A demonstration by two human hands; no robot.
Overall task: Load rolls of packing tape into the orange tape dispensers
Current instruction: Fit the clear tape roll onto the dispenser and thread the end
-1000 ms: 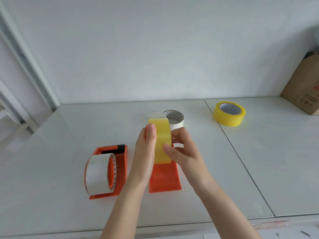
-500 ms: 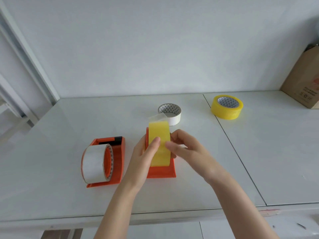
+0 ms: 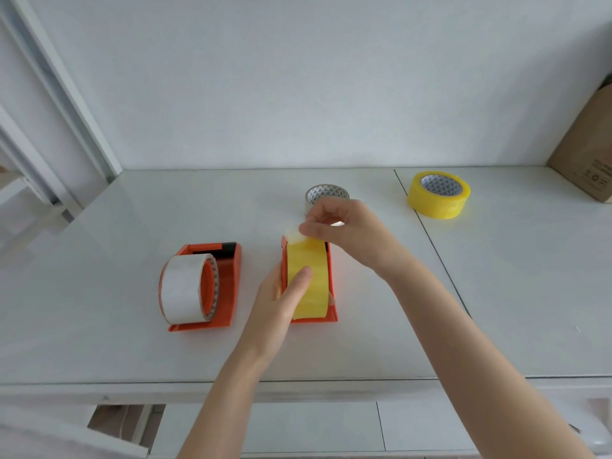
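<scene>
Two orange tape dispensers stand on the white table (image 3: pixel 99 342). The left dispenser (image 3: pixel 228 293) carries a clear roll (image 3: pixel 182 289) on its hub. In the right dispenser (image 3: pixel 332 313) a yellow roll (image 3: pixel 311 293) stands upright. My left hand (image 3: pixel 281 299) grips that roll from its left side, thumb on its face. At the roll's far top, my right hand (image 3: pixel 341 223) pinches the loose tape end (image 3: pixel 293 236). A whitish roll (image 3: pixel 323 193) lies flat just behind my right hand, partly hidden. Another yellow roll (image 3: pixel 438 195) lies flat at the back right.
A brown cardboard box (image 3: pixel 586 154) stands against the wall at the far right. A seam (image 3: pixel 427 240) runs between two table tops, right of the dispensers. White frame rails (image 3: pixel 59 94) slant at the left. The table's front edge is near me.
The yellow roll has come down from mid-air into the right dispenser. My right hand has moved from the roll's side to its far top and pinched the loose end.
</scene>
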